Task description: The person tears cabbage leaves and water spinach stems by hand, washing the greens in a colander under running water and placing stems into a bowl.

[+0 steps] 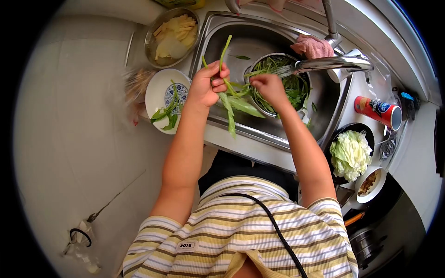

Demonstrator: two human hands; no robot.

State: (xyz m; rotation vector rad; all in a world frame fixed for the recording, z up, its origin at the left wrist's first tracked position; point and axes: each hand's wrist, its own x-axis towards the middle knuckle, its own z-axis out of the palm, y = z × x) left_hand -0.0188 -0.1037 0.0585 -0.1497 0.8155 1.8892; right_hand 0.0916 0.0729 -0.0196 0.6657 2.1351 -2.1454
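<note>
My left hand [208, 85] is closed around green leafy stems [241, 105] over the left part of the steel sink [232, 34]. Two stem ends stick up past its fingers, and long leaves hang below. My right hand [269, 89] has its fingers pinched together at the left edge of a metal bowl [294, 88] full of greens; what is between them is too small to tell. Water runs from the faucet [333, 64] into that bowl. A few leafy stems [174, 104] lie in a white bowl with a blue pattern [153, 92], left of my left hand.
A steel bowl of pale slices [176, 39] stands at the upper left. Right of the sink are a pink cloth [311, 47], a red can [378, 112], a cabbage [351, 155] on a black plate and a small white bowl [378, 190]. A plastic bag [139, 90] lies at the left.
</note>
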